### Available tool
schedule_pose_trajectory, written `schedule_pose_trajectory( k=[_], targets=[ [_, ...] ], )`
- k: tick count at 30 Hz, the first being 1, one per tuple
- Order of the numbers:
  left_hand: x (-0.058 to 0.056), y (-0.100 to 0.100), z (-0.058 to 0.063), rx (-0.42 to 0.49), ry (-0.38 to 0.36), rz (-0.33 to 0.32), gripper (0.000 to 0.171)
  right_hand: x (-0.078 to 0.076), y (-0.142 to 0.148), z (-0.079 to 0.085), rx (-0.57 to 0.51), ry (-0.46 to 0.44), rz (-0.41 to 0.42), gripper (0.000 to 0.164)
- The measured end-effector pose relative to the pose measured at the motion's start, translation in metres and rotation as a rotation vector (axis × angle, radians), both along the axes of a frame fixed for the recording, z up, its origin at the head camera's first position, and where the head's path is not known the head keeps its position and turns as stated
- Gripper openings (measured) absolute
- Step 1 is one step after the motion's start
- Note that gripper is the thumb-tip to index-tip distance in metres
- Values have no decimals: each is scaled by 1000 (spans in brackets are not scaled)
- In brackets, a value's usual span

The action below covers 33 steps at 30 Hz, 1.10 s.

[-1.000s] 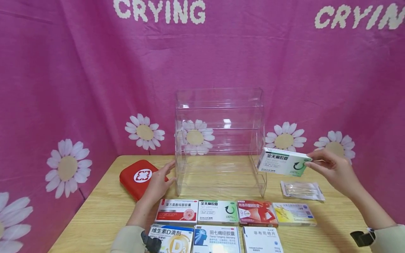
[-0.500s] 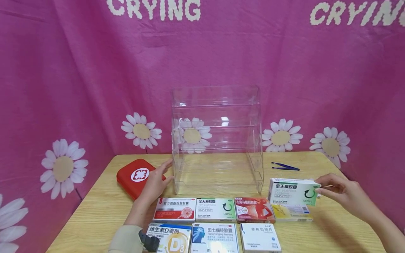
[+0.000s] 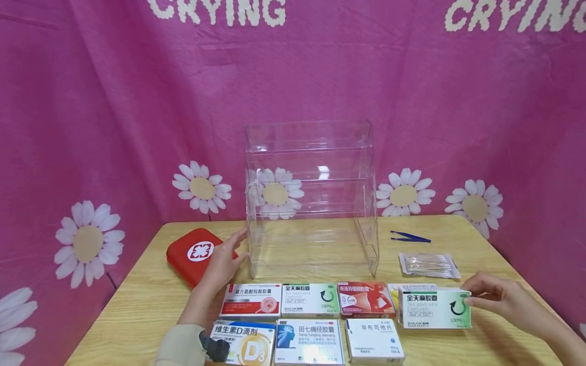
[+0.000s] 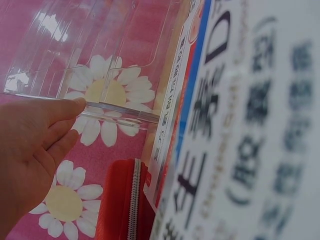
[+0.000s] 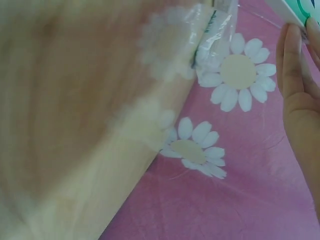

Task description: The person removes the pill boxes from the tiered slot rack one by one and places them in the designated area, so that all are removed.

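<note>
My right hand (image 3: 501,301) pinches the right end of a white-and-green medicine box (image 3: 435,308), thumb in front and fingers behind. The box is held up at the front right, partly hiding a yellow-and-white medicine box (image 3: 409,287). In the right wrist view, only a corner of the held box (image 5: 295,14) shows above the fingers. My left hand (image 3: 224,262) rests with extended fingers against the left side of a clear plastic tiered rack (image 3: 311,201). The left wrist view shows those fingertips (image 4: 76,105) at the rack's edge.
Several medicine boxes lie in two rows before the rack, among them a matching white-and-green box (image 3: 310,300) and a red box (image 3: 365,299). A red zip case (image 3: 189,254) sits left. Blue tweezers (image 3: 412,237) and a cotton swab pack (image 3: 429,265) lie right.
My right hand has carried the white-and-green box down and toward me, from beside the rack to the front right. The left hand has stayed at the rack. The head view has shifted slightly.
</note>
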<state>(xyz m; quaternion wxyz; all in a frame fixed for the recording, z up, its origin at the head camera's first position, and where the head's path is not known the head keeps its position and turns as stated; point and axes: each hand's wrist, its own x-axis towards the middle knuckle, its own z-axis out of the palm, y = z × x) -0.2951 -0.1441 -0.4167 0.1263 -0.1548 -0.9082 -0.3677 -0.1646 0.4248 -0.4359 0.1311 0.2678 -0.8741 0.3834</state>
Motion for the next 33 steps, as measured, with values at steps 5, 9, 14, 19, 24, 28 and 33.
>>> schedule_pose_trajectory(
  k=[5,9,14,19,24,28,33],
  targets=[
    [0,-1,0,-4,-15,7,65,2,9,-11,16,-124,86,29],
    [0,-1,0,-7,-38,13,66,3,12,-15,26,-194,128,28],
    [1,-1,0,-8,-54,18,66,1,14,-16,16,-279,189,25],
    [2,-1,1,-17,-50,23,66,-5,13,-19,31,-371,242,21],
    [3,-1,0,-11,-57,26,66,-10,12,-22,28,-462,297,16],
    [4,-1,0,-13,-51,21,65,-12,9,-24,19,-464,335,17],
    [6,-1,1,-16,-40,17,65,-11,4,-25,100,-364,287,16]
  ],
)
